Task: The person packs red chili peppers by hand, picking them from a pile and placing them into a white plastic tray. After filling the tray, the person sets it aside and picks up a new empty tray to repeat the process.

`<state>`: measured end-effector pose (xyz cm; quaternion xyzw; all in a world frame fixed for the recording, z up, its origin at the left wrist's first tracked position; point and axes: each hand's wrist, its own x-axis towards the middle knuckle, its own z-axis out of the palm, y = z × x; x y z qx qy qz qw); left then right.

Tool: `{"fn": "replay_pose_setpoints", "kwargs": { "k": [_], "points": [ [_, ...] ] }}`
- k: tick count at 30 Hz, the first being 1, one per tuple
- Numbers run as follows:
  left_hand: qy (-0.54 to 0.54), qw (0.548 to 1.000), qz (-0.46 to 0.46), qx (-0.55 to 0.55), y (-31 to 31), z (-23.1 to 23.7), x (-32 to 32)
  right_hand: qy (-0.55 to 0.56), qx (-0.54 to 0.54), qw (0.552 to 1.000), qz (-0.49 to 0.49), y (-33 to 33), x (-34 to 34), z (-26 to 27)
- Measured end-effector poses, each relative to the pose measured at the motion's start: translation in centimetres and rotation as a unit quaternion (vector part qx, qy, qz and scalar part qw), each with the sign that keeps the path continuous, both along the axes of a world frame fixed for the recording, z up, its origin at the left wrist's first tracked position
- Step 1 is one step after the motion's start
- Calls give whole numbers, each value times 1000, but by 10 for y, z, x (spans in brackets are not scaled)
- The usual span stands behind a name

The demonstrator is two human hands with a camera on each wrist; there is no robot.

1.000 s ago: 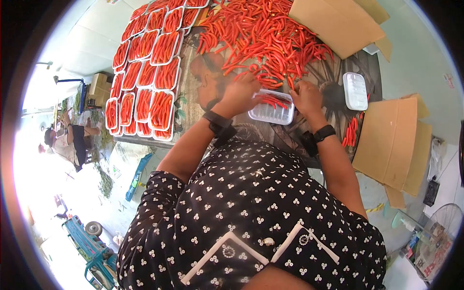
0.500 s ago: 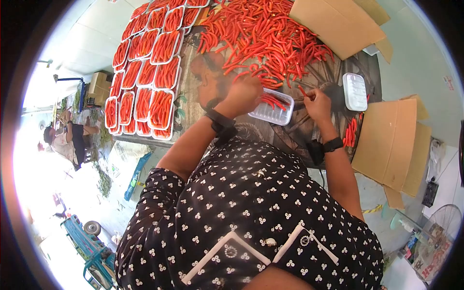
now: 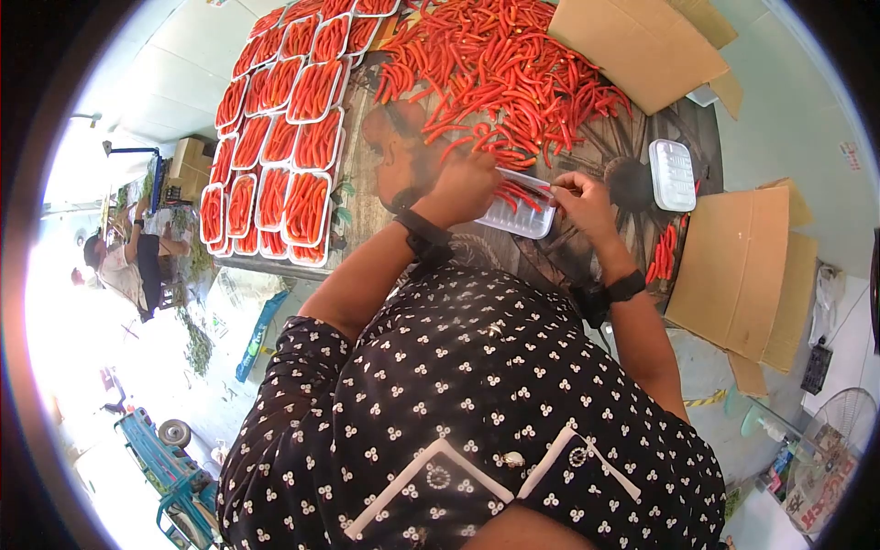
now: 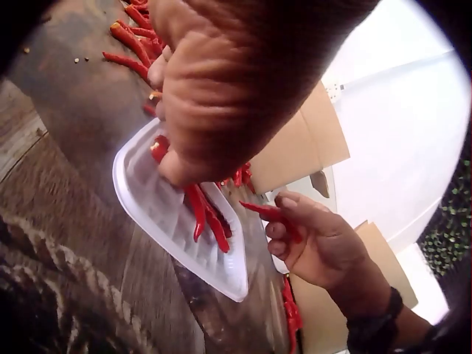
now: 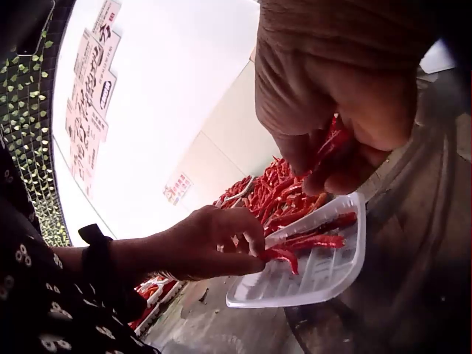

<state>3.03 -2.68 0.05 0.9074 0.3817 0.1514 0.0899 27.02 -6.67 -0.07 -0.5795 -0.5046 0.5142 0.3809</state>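
A white plastic tray (image 3: 518, 220) lies in front of the person with several red chili peppers in it. At its left end the left hand (image 3: 466, 188) reaches over the rim, its thumb and fingers pinching a red chili pepper (image 4: 159, 148) above the tray. My right hand (image 3: 584, 206) is at the tray's right rim and pinches another red chili pepper (image 4: 265, 212) between thumb and fingers. A large loose pile of red chili peppers (image 3: 509, 73) spreads just beyond both hands.
Stacked trays filled with chili peppers (image 3: 312, 142) stand at the left of the table. An unfilled white tray (image 3: 673, 174) lies at right, near a few chili peppers (image 3: 664, 254). Cardboard boxes (image 3: 733, 266) flank the right side. Another person (image 3: 128, 261) sits far left.
The right hand drew back from the pile's edge with a chili pepper, swung right of the tray, then came left to its rim. The left hand shifted only slightly.
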Motion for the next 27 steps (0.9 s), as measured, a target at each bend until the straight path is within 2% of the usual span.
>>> {"fn": "replay_pose_setpoints", "kwargs": {
  "k": [2,6,8,10,12,13,15,16,18,19,21,22,24,25,27],
  "points": [
    [-6,1000,-7,-8,-1,4,-4,-57,-6,998,22,-2,-4,3],
    [-17,1000,-12,-7,-1,10,-7,-76,-10,996,42,-6,-9,-3],
    [-23,999,-15,-27,-3,19,-10,-134,51,988,65,-10,-12,7],
    [-29,998,-20,-48,-2,21,-16,-137,60,987,65,-10,-13,-1],
    [-37,998,42,-4,1,15,-27,-140,68,986,62,-12,-14,-2],
    [-37,998,40,-4,1,26,-32,-125,44,989,66,-12,-18,2],
    [-19,989,127,-68,1,47,-45,-109,21,991,70,-13,-20,3],
    [-19,989,129,-67,1,47,-50,-102,35,991,75,-13,-22,0],
    [-48,971,233,-29,2,45,-59,-93,50,991,83,-11,-25,-8],
    [-49,970,236,-29,3,43,-61,-74,56,992,83,-9,-26,-13],
    [-71,982,167,-55,4,42,-60,-54,61,993,86,-6,-29,-15],
    [-72,982,169,-54,3,41,-55,-21,38,995,88,-4,-31,-11],
    [-58,977,93,-186,1,38,-37,11,15,996,89,2,-37,-8],
    [-139,982,11,-130,-1,31,-30,21,-1,994,103,6,-41,-7],
    [-183,972,-26,-147,-1,23,-16,30,-18,993,115,6,-50,0]
  ]
}}
